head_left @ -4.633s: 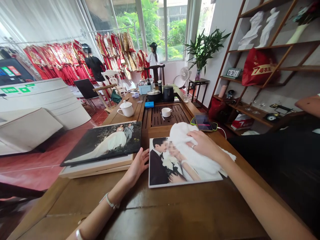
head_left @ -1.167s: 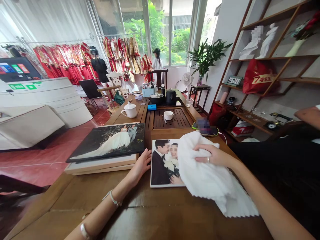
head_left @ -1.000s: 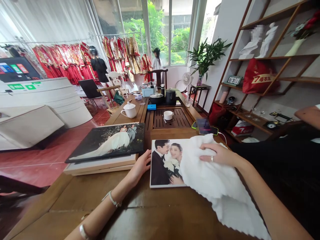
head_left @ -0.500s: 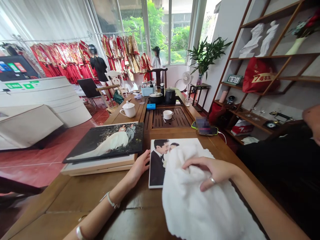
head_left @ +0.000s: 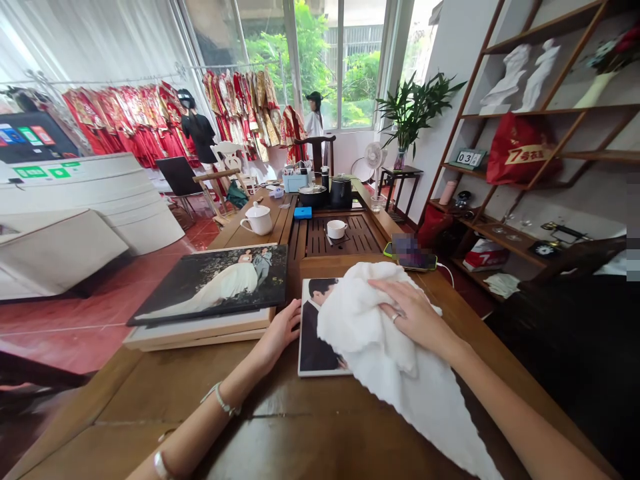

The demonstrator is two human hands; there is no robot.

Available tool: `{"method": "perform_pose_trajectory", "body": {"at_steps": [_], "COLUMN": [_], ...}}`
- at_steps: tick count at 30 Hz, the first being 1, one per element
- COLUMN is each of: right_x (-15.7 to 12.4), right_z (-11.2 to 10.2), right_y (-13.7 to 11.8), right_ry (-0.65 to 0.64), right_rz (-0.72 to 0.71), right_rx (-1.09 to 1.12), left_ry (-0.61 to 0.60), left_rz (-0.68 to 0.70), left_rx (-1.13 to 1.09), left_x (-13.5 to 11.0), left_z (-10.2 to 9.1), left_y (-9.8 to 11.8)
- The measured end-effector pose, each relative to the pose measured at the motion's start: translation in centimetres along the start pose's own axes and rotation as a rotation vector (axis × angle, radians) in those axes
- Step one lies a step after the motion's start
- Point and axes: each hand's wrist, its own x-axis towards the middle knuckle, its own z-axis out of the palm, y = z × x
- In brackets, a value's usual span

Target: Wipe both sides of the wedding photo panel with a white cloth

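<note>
A white cloth (head_left: 373,333) lies bunched over most of a photo panel (head_left: 313,333), its long tail trailing to the table's near edge. My right hand (head_left: 413,317) presses on the cloth from above, fingers bent into its folds, a ring on one finger. On the panel's uncovered left part, a dark-suited figure shows. My left hand (head_left: 283,330) rests at the panel's left edge with fingers stretched out, touching it. Left of that hand, a dark wedding photo panel (head_left: 220,283) sits on top of other panels (head_left: 205,337).
On the wooden table (head_left: 200,413) stand a lidded white mug (head_left: 257,219), a slatted tea tray (head_left: 360,243) with a white cup (head_left: 337,229), and a phone (head_left: 415,257) with a cable. A shelf (head_left: 530,113) rises at right. Two people are farther back.
My right hand has moved the cloth up and across the panel, away from me, covering the second figure. The cloth's lower part has drawn into a narrow tail. My left hand stays put.
</note>
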Motion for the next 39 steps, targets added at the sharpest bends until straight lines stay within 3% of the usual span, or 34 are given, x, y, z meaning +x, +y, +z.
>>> {"method": "perform_pose_trajectory", "body": {"at_steps": [3, 6, 9, 12, 17, 20, 24, 33, 39], "right_x": [-0.2, -0.5, -0.6, -0.8, -1.0, -0.9, -0.6, 0.2, 0.7], "right_z": [0.4, 0.8, 1.1, 1.2, 1.2, 1.2, 1.1, 1.5, 1.8], "right_y": [0.3, -0.3, -1.5, -2.9, -4.7, -4.8, -3.8, 0.4, -1.4], "right_ry": [-0.008, -0.089, -0.188, -0.296, -0.388, -0.364, -0.289, 0.087, 0.006], "right_rz": [0.149, 0.163, 0.059, -0.135, -0.361, -0.341, -0.230, 0.087, -0.007], "right_rx": [-0.182, -0.193, -0.143, -0.039, 0.119, 0.163, 0.173, 0.007, -0.101], "left_ry": [-0.006, -0.009, 0.008, 0.028, -0.103, -0.097, 0.012, 0.005, -0.001], "left_rz": [0.007, 0.012, 0.006, -0.004, 0.027, 0.021, -0.002, -0.007, 0.010], "left_rx": [0.002, -0.003, -0.014, -0.021, -0.055, -0.050, -0.023, -0.023, -0.009], "left_x": [0.1, 0.3, 0.3, 0.0, -0.5, -0.8, -0.7, 0.0, 0.3], "left_z": [-0.1, -0.3, -0.2, -0.1, 0.2, 0.4, 0.3, 0.1, -0.1], "left_y": [-0.1, -0.2, -0.3, -0.2, -0.1, 0.1, 0.2, 0.1, -0.3]}}
